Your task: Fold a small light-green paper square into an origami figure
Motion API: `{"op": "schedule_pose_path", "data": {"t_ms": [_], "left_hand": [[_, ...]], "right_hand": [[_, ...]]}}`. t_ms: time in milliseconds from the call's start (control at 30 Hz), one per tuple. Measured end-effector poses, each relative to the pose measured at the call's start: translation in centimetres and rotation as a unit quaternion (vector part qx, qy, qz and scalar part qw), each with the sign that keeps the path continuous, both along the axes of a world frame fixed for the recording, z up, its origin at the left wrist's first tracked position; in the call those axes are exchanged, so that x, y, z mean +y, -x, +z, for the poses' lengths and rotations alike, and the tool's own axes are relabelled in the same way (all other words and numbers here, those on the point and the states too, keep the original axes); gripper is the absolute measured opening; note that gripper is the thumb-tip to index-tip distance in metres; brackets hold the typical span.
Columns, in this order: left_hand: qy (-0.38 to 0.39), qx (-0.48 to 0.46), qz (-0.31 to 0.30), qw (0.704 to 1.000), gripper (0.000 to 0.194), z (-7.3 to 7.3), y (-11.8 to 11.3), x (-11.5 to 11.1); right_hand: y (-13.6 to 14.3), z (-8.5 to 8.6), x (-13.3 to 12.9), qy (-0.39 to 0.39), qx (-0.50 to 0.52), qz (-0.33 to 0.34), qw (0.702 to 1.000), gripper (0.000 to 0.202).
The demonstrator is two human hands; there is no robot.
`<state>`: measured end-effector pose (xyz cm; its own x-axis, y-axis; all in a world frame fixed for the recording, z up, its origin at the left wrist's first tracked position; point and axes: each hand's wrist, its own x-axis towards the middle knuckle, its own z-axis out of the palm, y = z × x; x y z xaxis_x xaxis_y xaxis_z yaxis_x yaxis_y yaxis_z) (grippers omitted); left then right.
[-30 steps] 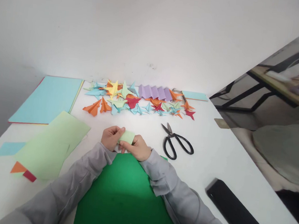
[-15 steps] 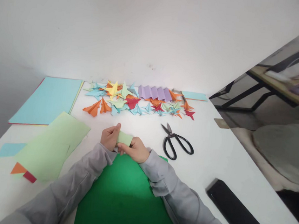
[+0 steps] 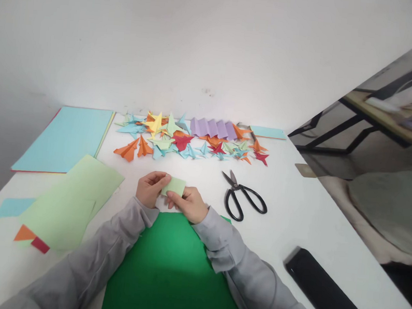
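Note:
Between my two hands is a small light green piece of paper, roughly square, held up above the far edge of a green sheet. My left hand pinches its left side between thumb and fingers. At the lower right edge, my right hand grips the paper with the thumb on top and the fingers behind. Whether the paper has a fold is too small to tell. To the right of my hands lie black-handled scissors, blades slightly apart and pointing away.
Several folded paper shapes in many colours lie along the wall, beside a pleated purple paper. Blue sheets and light green sheets are at left, with orange and red scraps. A long black object lies at right.
The light green paper has turned to show its face more squarely. My left hand has shifted slightly left, its thumb lowered onto the paper. The things on the table have not moved.

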<state>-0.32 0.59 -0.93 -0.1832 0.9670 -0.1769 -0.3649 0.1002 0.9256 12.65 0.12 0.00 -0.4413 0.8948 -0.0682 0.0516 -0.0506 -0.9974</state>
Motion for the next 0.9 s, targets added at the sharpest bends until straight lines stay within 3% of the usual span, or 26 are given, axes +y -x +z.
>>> {"op": "schedule_pose_path", "data": {"t_ms": [100,233,300,400,500,900], "left_hand": [[-0.002,-0.010,-0.053,0.999,0.029,-0.3,0.1,-0.1],[-0.003,-0.020,-0.031,0.999,0.026,-0.5,0.1,0.0],[0.004,-0.028,-0.016,0.999,0.028,-0.3,0.1,0.1],[0.026,-0.054,-0.001,0.998,0.033,0.5,0.0,0.1],[0.037,-0.062,0.008,0.997,0.035,0.9,0.0,0.1],[0.022,-0.050,-0.006,0.998,0.032,0.9,-0.3,-0.2]], "right_hand": [[-0.2,-0.2,0.2,-0.005,0.000,-0.001,1.000,0.043],[-0.2,-0.3,-0.1,-0.072,-0.018,-0.022,0.997,0.040],[-0.2,-0.3,-0.3,-0.140,-0.046,-0.075,0.986,0.034],[-0.2,-0.4,-0.6,-0.246,-0.066,-0.193,0.948,0.019],[-0.2,-0.7,-0.6,-0.308,-0.069,-0.254,0.914,0.023],[-0.4,-1.0,-0.6,-0.351,-0.110,-0.256,0.894,0.017]]}}
